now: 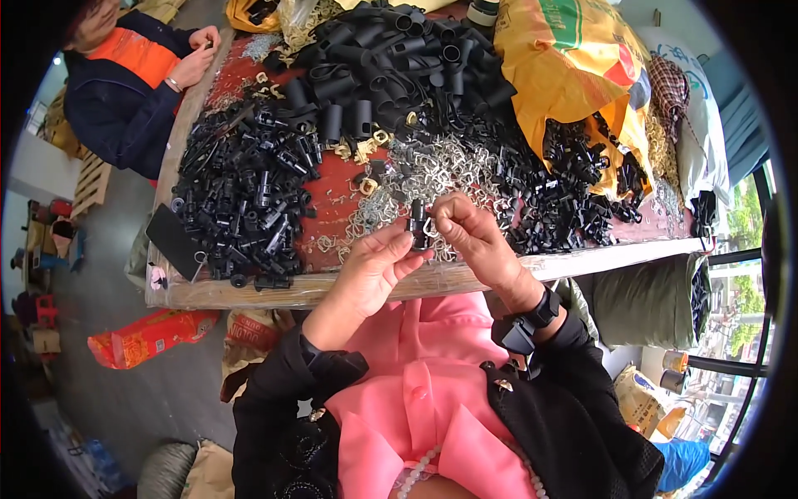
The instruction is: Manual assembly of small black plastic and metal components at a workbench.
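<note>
Just above the table's near edge, my left hand (370, 270) grips a small black cylindrical plastic part (417, 214) upright between thumb and fingers. My right hand (482, 241) is closed right beside it, thumb and forefinger pinched at the part's side; whatever sits in that pinch is too small to make out. Past my hands lies a heap of small silvery metal clips (453, 170). A pile of black plastic parts (262, 195) is to the left, and more black parts (553, 212) lie to the right. Several brass-coloured pieces (366, 151) rest among them.
Large black tubes (374, 62) are heaped at the back of the red table (320, 216). A yellow sack (573, 62) spills black parts at the right. A flat black slab (176, 241) lies at the left corner. Another person (125, 79) works at the far left.
</note>
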`<action>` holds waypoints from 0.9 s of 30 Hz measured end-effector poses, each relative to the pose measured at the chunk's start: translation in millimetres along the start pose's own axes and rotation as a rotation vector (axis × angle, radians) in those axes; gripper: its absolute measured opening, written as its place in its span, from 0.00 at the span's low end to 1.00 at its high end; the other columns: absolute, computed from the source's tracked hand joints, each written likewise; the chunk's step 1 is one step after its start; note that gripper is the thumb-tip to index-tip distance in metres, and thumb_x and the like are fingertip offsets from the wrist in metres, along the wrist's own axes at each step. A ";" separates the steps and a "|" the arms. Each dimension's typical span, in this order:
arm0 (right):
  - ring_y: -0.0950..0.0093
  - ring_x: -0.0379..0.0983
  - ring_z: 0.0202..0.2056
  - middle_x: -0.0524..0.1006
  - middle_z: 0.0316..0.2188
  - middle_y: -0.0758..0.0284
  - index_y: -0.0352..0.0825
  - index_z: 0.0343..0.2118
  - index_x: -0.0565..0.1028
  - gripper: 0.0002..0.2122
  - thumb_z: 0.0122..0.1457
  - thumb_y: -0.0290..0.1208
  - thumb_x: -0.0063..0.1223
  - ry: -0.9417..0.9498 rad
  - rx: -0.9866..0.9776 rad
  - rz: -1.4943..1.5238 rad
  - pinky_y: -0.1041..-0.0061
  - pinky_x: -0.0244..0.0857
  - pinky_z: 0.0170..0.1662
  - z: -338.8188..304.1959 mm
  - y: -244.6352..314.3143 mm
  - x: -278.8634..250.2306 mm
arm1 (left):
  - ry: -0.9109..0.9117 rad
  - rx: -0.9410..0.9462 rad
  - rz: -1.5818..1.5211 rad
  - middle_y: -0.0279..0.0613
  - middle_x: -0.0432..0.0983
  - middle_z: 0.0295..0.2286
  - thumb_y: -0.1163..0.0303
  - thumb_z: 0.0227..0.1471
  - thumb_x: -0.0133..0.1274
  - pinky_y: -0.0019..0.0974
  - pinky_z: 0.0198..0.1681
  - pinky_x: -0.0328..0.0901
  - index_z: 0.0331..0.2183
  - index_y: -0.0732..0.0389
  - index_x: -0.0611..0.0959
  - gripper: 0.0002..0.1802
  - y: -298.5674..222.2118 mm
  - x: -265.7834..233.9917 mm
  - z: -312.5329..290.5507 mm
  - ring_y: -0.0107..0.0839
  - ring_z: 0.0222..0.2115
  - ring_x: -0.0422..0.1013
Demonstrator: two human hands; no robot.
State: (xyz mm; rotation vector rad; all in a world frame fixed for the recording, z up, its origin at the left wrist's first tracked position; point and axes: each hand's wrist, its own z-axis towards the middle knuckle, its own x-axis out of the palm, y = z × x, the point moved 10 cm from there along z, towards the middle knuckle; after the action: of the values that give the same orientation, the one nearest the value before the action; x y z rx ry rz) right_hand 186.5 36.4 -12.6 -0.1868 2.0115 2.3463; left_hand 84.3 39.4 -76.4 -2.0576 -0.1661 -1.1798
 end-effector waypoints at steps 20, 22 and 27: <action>0.79 0.62 0.30 0.67 0.31 0.67 0.31 0.27 0.66 0.06 0.54 0.28 0.45 -0.051 -0.209 -0.259 0.83 0.58 0.32 -8.9 16.3 6.6 | 0.126 0.170 -0.019 0.40 0.71 0.36 0.73 0.49 0.46 0.33 0.44 0.62 0.37 0.62 0.74 0.11 -9.0 8.9 -1.3 0.29 0.39 0.66; 0.81 0.63 0.29 0.68 0.29 0.69 0.32 0.27 0.67 0.06 0.54 0.29 0.45 -0.067 0.040 0.240 0.84 0.58 0.31 -10.3 -0.6 6.8 | 0.146 0.154 -0.018 0.41 0.71 0.36 0.72 0.49 0.46 0.33 0.44 0.62 0.37 0.63 0.74 0.12 -10.3 13.3 -3.6 0.29 0.39 0.67; 0.84 0.65 0.30 0.69 0.27 0.71 0.32 0.29 0.66 0.06 0.56 0.29 0.43 0.095 0.076 0.294 0.84 0.61 0.31 -13.1 -6.8 17.0 | 0.195 0.076 -0.019 0.43 0.71 0.35 0.68 0.50 0.45 0.31 0.43 0.63 0.37 0.66 0.73 0.14 -4.2 15.7 -4.7 0.31 0.37 0.68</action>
State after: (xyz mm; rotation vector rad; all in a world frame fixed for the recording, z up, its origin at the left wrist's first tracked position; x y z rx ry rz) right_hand 171.2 23.8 -23.3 0.0017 2.3110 2.4613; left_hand 88.1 35.5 -60.4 -1.8668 -0.1344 -1.3571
